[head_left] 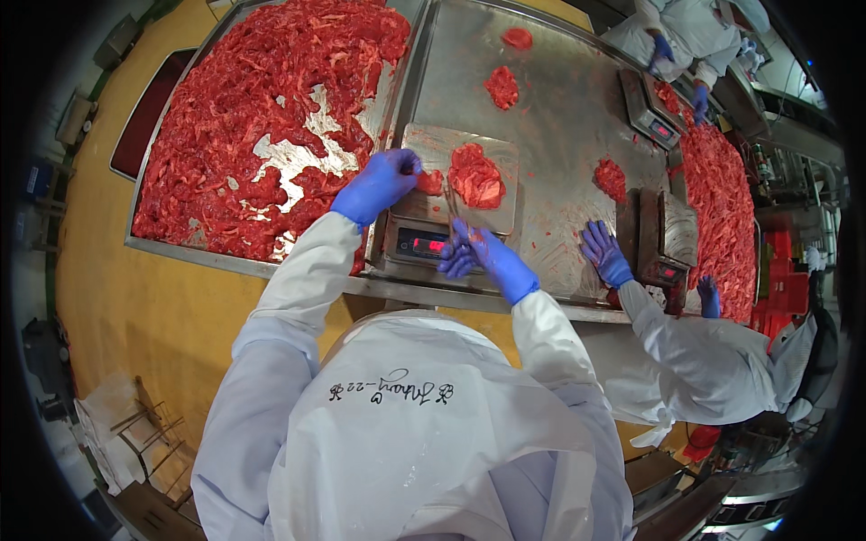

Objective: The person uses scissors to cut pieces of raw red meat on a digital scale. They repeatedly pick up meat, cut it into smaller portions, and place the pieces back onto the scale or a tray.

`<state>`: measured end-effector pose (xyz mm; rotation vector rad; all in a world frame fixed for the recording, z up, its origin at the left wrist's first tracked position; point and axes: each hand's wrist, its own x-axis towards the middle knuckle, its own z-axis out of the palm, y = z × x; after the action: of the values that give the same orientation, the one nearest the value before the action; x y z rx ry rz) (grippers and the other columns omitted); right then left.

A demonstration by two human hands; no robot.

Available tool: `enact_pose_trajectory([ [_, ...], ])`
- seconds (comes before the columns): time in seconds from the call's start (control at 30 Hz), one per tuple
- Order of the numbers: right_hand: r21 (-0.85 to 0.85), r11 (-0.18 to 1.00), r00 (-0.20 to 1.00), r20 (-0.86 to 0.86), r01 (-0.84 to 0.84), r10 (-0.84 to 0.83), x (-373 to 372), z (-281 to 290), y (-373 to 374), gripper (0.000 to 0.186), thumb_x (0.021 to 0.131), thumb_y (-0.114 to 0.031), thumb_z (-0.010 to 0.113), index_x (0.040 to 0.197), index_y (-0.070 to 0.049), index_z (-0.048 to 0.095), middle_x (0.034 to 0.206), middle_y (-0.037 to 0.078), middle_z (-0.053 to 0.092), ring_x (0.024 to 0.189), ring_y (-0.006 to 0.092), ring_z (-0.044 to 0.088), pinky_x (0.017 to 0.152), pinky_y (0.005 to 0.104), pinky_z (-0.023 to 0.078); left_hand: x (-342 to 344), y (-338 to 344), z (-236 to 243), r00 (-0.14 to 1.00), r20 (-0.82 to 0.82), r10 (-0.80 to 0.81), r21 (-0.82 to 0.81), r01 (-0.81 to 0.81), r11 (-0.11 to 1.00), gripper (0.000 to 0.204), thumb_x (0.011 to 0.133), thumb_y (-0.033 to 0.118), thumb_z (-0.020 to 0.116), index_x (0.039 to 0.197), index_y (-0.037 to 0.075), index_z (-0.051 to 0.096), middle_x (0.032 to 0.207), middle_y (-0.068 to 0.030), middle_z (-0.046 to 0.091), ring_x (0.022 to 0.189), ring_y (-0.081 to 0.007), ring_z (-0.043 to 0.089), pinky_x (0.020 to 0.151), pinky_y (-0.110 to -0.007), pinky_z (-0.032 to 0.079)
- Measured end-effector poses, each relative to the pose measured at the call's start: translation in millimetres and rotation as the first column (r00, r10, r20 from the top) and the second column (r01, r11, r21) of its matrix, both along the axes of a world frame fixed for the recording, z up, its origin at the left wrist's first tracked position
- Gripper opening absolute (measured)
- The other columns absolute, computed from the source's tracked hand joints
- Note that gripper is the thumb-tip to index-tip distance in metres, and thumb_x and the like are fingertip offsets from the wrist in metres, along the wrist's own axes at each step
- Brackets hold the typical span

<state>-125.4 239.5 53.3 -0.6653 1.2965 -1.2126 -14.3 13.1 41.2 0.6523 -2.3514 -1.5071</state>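
My left hand [370, 187], in a blue glove, is closed in a pinch on a small piece of raw red meat [429, 182] over the left part of a scale's metal plate [424, 140]. A larger clump of meat [476, 176] lies on the same plate, just right of that piece. In my blue-gloved right hand [496, 260] is a slim metal tool [452, 200] that looks like scissors, its tip pointing away between the piece and the clump. The scale's lit red display [428, 244] faces me, just left of my right hand.
A big heap of raw meat [244, 108] fills the tray at left. Small meat portions [502, 87] lie on the steel table [559, 135]. At right, a co-worker's gloved hand [606, 254] rests beside another scale [663, 239]. Another person works at a far scale [651, 108].
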Motion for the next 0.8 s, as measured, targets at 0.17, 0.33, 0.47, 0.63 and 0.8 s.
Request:
enact_pose_trajectory([
  [0.17, 0.229, 0.961, 0.957, 0.275, -0.152, 0.086, 6.5, 5.7, 4.3, 0.072, 0.091, -0.071, 0.032, 0.085, -0.004, 0.060, 0.083, 0.016, 0.069, 0.071, 0.0224, 0.067, 0.069, 0.0301, 0.054, 24.3, -1.7, -21.7, 0.997, 0.047, 0.066, 0.013, -0.066, 0.998, 0.009, 0.079, 0.003, 0.060, 0.088, 0.001, 0.059, 0.078, -0.0034, 0.061, 0.075, -0.0100, 0.053, 0.071, -0.027, 0.045],
  [0.33, 0.130, 0.989, 0.996, -0.065, 0.075, -0.067, 23.8, -35.0, -40.8, 0.054, 0.093, -0.059, 0.048, 0.082, -0.006, 0.058, 0.072, 0.009, 0.065, 0.064, 0.0188, 0.065, 0.061, 0.0297, 0.051, 13.5, 10.7, -23.6, 0.998, 0.052, 0.048, 0.064, -0.051, 0.997, 0.015, 0.081, 0.007, 0.061, 0.092, -0.001, 0.064, 0.079, -0.0112, 0.065, 0.073, -0.0141, 0.058, 0.071, -0.031, 0.048],
  [0.47, 0.257, 0.963, 0.993, 0.067, 0.081, -0.101, 40.2, -54.0, -29.5, 0.045, 0.091, -0.052, 0.057, 0.080, -0.008, 0.056, 0.066, 0.006, 0.061, 0.059, 0.0180, 0.063, 0.058, 0.0306, 0.050, 13.3, -6.0, -30.6, 0.994, 0.055, 0.090, 0.004, -0.091, 0.996, 0.015, 0.080, 0.008, 0.061, 0.092, -0.001, 0.064, 0.078, -0.0108, 0.065, 0.073, -0.0139, 0.058, 0.070, -0.032, 0.049],
  [0.63, 0.109, 0.972, 0.950, 0.210, 0.210, -0.229, 20.7, -18.6, -55.3, 0.040, 0.095, -0.046, 0.054, 0.080, -0.008, 0.054, 0.069, 0.006, 0.061, 0.061, 0.0199, 0.062, 0.061, 0.0337, 0.052, 19.7, 8.2, -9.6, 0.996, 0.086, -0.002, 0.088, -0.005, 0.996, 0.008, 0.081, 0.005, 0.061, 0.088, 0.002, 0.063, 0.079, -0.0015, 0.061, 0.073, -0.0090, 0.053, 0.069, -0.026, 0.046],
  [0.8, 0.066, 0.973, 0.914, 0.333, 0.222, -0.231, 15.8, -10.3, -8.1, 0.050, 0.095, -0.056, 0.044, 0.083, -0.009, 0.052, 0.079, 0.014, 0.065, 0.073, 0.0270, 0.065, 0.073, 0.0384, 0.054, 62.5, -70.8, 2.5, 0.913, -0.291, 0.286, 0.165, -0.246, 0.955, 0.013, 0.081, 0.006, 0.062, 0.094, 0.003, 0.063, 0.084, -0.0002, 0.062, 0.076, -0.0089, 0.055, 0.073, -0.025, 0.047],
])
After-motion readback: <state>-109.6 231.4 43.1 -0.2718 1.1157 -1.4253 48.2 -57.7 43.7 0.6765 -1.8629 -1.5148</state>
